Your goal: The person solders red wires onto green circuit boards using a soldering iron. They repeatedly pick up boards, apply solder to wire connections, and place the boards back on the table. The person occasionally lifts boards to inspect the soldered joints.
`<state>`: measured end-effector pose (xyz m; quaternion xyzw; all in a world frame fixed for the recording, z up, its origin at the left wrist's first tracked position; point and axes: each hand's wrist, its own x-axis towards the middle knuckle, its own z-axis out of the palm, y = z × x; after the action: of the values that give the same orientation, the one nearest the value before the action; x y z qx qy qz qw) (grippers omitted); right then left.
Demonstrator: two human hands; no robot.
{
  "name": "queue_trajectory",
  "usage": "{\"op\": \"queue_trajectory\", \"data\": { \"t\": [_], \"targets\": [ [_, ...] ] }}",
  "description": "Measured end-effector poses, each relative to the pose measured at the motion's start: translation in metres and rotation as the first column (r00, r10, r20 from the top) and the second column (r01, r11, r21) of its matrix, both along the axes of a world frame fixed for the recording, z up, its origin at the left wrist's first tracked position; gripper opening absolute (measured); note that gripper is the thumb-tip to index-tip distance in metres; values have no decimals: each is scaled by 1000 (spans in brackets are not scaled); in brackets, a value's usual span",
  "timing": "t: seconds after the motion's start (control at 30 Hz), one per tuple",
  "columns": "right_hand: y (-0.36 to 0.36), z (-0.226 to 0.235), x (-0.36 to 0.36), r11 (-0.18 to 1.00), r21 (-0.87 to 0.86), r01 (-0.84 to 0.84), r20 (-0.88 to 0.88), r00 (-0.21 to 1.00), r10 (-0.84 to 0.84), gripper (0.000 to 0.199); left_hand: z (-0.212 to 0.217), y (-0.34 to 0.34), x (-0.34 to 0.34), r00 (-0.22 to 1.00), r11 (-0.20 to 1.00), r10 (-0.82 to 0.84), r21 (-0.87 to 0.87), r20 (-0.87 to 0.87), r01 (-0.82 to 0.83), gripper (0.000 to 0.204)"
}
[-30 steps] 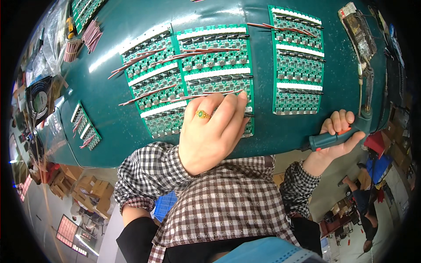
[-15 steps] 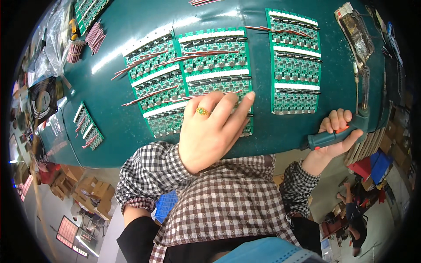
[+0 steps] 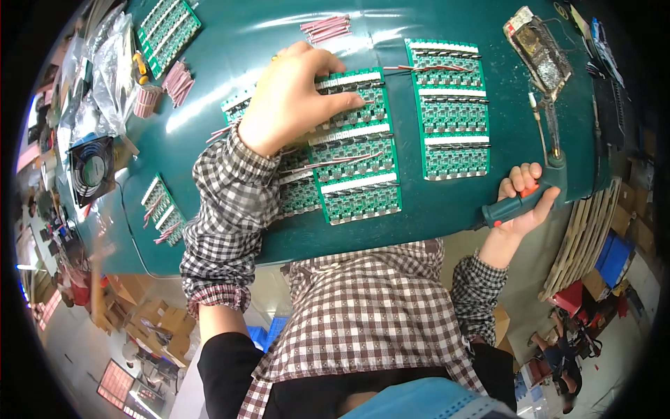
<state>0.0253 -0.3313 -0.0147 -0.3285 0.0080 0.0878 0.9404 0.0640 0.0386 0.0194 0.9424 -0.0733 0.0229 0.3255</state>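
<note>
The left hand [image 3: 293, 101], thumb and forefinger spread, was over circuit boards [image 3: 359, 204] laid flat by the front edge of the desk [image 3: 447, 202], probably for easy reach. Near the front right corner, the right hand [image 3: 525, 220] gripped a soldering gun [image 3: 509, 207], aimed outward, seemingly for safety. Markings were unreadable.

A head-worn fisheye looks steeply down from just above the wearer's apron [image 3: 377, 307], facing the desk [image 3: 447, 204].
</note>
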Motion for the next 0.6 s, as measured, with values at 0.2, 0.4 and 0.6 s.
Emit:
{"op": "queue_trajectory", "data": {
  "t": [0.2, 0.4, 0.6],
  "targets": [
    [-10, -8, -2, 984, 173, 38, 3, 999, -39, 44, 59, 4, -22, 900, 729, -174, -667, -399, -154, 23],
    [-8, -28, 4, 984, 175, 34, 41, 998, -41, 42, 85, -20, -72, 957, 229, 166, -935, -237, -271, 21],
    [-6, -22, 2, 973, -33, 228, -79, 970, -230, 43, 94, -32, -82, 973, 25, 98, -977, -207, -210, 19]
  ]
}}
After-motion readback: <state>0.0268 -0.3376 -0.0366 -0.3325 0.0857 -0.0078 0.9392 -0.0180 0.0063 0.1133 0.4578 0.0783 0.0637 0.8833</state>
